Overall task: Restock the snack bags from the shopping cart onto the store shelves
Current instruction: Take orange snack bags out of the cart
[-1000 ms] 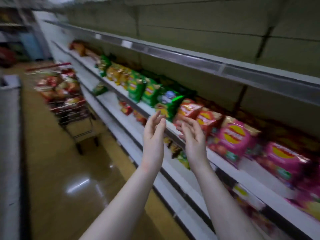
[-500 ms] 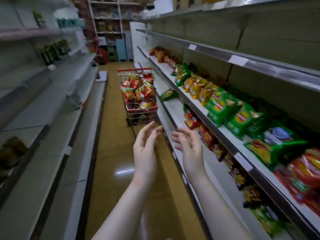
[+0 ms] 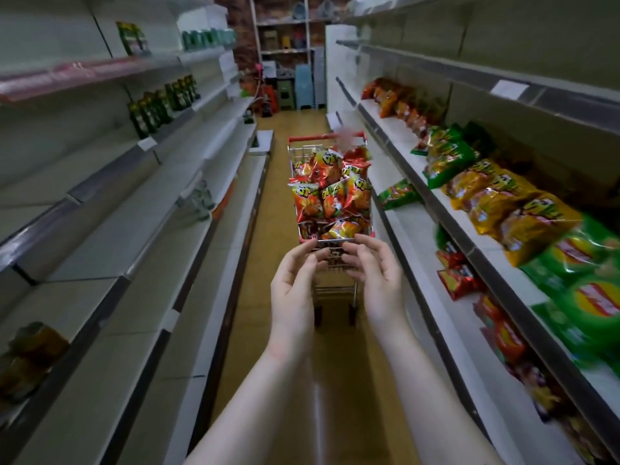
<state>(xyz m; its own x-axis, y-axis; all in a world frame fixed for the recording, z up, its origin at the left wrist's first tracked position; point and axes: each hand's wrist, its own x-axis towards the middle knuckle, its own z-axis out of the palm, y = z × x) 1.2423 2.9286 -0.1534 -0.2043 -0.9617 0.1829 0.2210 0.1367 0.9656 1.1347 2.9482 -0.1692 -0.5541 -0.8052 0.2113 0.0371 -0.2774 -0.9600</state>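
Held left hand [image 3: 293, 292] and right hand [image 3: 378, 283] up side by side, palms turned toward each other, fingers loosely bent, grasping nothing. Pointed both toward the near end of the shopping cart [image 3: 327, 139], fingertips overlapping its wire wall in view; could not tell whether touching. Found the cart in the middle of the aisle floor, heaped with red and orange snack bags [image 3: 330, 196]. Saw the shelves [image 3: 436, 204] along the right side carrying orange, yellow bags [image 3: 503, 203] and green bags [image 3: 590, 263] on 1 board. Below that board, saw 1 lone green bag [image 3: 397, 194] and, nearer, red bags [image 3: 458, 280]. Noted dark bottles [image 3: 161, 102] on the left shelves.
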